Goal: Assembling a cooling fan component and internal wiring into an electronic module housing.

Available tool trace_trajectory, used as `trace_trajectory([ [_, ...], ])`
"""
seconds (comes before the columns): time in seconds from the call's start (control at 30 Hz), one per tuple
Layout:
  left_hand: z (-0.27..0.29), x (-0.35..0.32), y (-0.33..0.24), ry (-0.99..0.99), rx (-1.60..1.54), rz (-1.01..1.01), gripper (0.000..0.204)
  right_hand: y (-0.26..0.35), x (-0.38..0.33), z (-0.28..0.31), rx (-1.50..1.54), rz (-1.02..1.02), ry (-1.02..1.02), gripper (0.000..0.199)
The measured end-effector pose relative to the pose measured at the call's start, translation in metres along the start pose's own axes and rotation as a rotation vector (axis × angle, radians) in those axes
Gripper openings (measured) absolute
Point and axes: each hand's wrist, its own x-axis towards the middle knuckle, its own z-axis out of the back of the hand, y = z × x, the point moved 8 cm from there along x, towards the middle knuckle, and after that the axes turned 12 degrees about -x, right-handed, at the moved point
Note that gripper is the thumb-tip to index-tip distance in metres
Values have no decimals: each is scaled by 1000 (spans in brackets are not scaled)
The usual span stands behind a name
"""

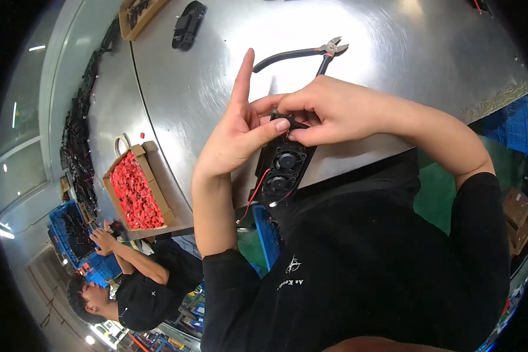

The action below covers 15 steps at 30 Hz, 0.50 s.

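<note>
A black housing with two small round fans (286, 161) lies at the table's near edge, in front of my torso. My left hand (233, 138) grips its far end between thumb and fingers, with the index finger stretched upward. At that same end, the fingertips of my right hand (332, 111) press together on the housing; what exactly they pinch is hidden. A thin red wire (254, 198) with a small white plug hangs from the housing's left side. Just beyond my right hand lie diagonal cutters (330, 48) with black handles, jaws apart.
An open cardboard box of small red parts (136, 190) stands at left, with a roll of tape (121, 144) beside it. A black device (188, 26) lies at the far left. Black cables (76, 141) line the table's left edge. Another person (141, 281) works at lower left.
</note>
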Motion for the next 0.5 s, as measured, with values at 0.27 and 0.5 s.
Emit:
trace_trajectory([
  [0.27,2,-20,-19,-294,459,18,51,-4,-6,-4,9,-63,-115,23],
  [0.5,-56,-72,-5,-531,1403,-324,82,-10,-6,-3,-95,-120,-132,27],
])
